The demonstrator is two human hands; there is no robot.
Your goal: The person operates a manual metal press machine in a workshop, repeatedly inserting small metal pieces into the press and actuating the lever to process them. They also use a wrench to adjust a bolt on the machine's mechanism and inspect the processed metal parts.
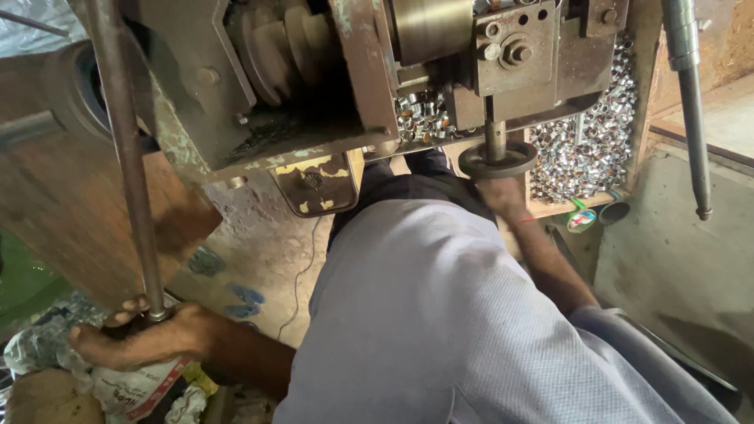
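My left hand (145, 336) is at the lower left, closed around the bottom end of a long steel rod (126, 157) that rises past the machine. My right hand (503, 198) reaches up under a dark round disc (497, 161) on the vertical spindle of a worn metal press machine (314, 94). Its fingers are hidden beneath the disc, so I cannot tell whether they hold anything. My grey shirt (440, 314) fills the lower middle of the view.
A heap of small shiny metal rings (589, 149) lies in a wooden tray behind the spindle. A second steel bar (693, 102) hangs at the right. Crumpled plastic bags (47, 353) sit by my left hand. A chipped yellow plate (318, 182) hangs under the machine.
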